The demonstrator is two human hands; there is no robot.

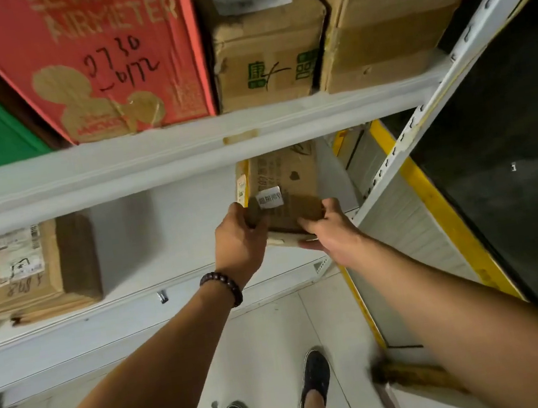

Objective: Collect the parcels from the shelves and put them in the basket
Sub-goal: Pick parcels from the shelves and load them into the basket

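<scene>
With left hand (238, 239) gripping the box (286, 180) at its 8 o'clock corner and right hand (330, 229) at 4, I should slide it level off the lower shelf (131, 313) toward 6.

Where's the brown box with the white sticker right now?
Head view, right of centre: the brown box is at the right end of the lower shelf beside the white post, gripped by left hand and right hand.
</scene>
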